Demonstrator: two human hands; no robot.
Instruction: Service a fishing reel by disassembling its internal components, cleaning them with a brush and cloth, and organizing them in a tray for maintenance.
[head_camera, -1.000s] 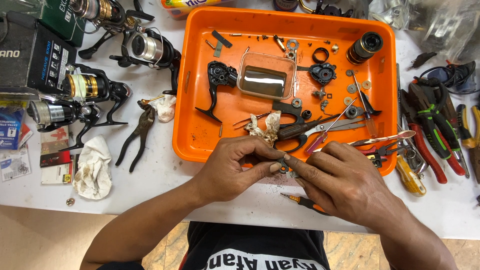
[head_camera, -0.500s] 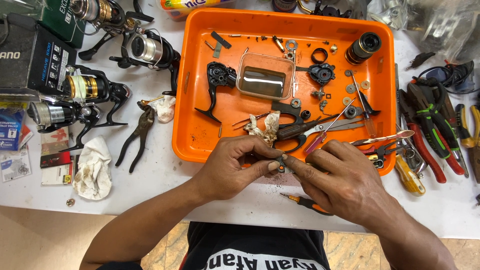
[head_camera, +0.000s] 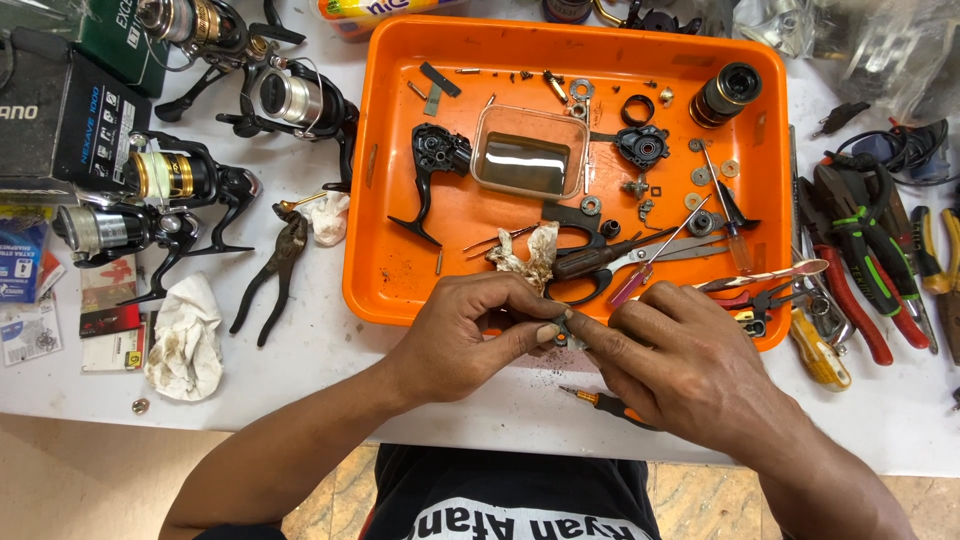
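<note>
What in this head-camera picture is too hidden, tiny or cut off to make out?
- Small grey part: pinched between the left hand and right hand; fingers cover most of it, so its kind is unclear.
- Small screwdriver: the right hand hides its far end.
- Tiny washers and screws in the orange tray: too small to tell apart.
- Pliers: cut off by the right edge.

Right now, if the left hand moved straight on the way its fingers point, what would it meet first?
The left hand points rightward, so it would meet the small grey part pinched at its fingertips, then at once the right hand, whose fingers touch the same part. Depth looks equal, though one view cannot confirm that.
</note>
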